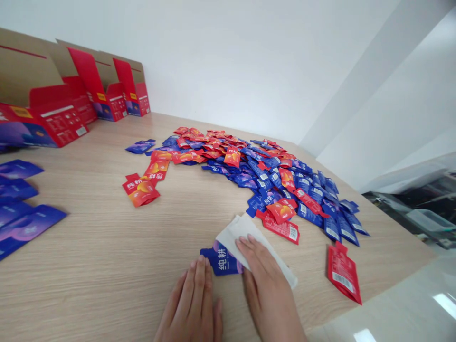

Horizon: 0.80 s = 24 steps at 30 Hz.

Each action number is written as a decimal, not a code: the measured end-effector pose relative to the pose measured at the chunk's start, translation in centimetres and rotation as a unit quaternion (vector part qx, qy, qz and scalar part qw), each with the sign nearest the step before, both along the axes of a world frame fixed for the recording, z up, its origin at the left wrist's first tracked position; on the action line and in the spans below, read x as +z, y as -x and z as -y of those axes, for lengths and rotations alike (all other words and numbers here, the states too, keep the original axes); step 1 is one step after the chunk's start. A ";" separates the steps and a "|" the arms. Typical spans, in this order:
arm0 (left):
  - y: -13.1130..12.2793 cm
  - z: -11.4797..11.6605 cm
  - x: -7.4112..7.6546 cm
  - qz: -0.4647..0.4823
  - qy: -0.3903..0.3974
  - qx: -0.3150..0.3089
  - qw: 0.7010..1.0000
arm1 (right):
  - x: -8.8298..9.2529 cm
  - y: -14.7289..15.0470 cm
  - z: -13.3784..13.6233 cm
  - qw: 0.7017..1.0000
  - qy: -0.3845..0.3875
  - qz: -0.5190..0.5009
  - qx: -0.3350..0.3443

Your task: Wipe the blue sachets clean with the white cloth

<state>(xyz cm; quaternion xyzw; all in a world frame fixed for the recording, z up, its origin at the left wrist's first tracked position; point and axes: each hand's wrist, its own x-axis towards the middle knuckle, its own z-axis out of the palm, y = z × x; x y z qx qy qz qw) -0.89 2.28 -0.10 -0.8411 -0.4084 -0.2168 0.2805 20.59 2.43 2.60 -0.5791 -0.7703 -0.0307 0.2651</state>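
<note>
My right hand (267,289) lies flat on a folded white wipe (245,237), pressing it onto a dark blue foil pouch (223,259) with white lettering. The wipe hides the pouch's far end. My left hand (190,304) rests palm down on the wooden table (107,251), its fingers close to or touching the pouch's near edge. It holds nothing. Just beyond my right hand lies a large loose heap of blue and red foil pouches (263,175).
Open cardboard cartons with red printing (46,111) stand along the far left of the table. Several blue pouches (17,204) lie at the left edge of view. A lone red pouch (344,273) lies near the right table edge, beyond which are a glossy surface and plastic bins.
</note>
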 end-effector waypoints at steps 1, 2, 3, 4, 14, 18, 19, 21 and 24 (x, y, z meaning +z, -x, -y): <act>0.0 0.0 0.0 0.003 0.000 -0.002 1.000 | 0.1 -1.1 0.2 0.999 0.009 -0.018 -0.025; -0.1 0.0 0.0 0.006 0.001 -0.002 1.000 | 0.4 -2.1 0.5 0.998 0.022 -0.037 -0.050; -0.1 0.0 0.0 0.009 0.000 -0.001 1.000 | 0.7 -3.0 0.8 0.995 0.031 -0.059 -0.080; -0.1 0.0 0.0 0.011 0.001 0.000 1.000 | 1.0 -3.7 1.1 0.989 0.035 -0.083 -0.117; -0.1 0.7 -1.8 0.044 0.043 0.011 0.998 | 1.5 4.2 -0.4 0.990 -0.022 -0.042 0.133; 0.1 0.3 -1.2 0.005 0.029 0.006 1.000 | -0.3 3.4 -0.9 0.996 -0.007 0.004 0.091; 0.2 0.2 -0.8 -0.002 0.014 0.003 1.000 | -0.5 2.4 -0.7 0.997 -0.007 0.012 0.070; 0.1 0.0 -0.3 -0.002 -0.004 0.001 1.000 | -0.5 0.1 -0.2 1.000 0.001 0.017 0.026; -0.2 -0.1 -0.1 0.003 -0.010 0.001 1.000 | 0.1 -2.6 0.6 0.999 0.016 -0.002 -0.041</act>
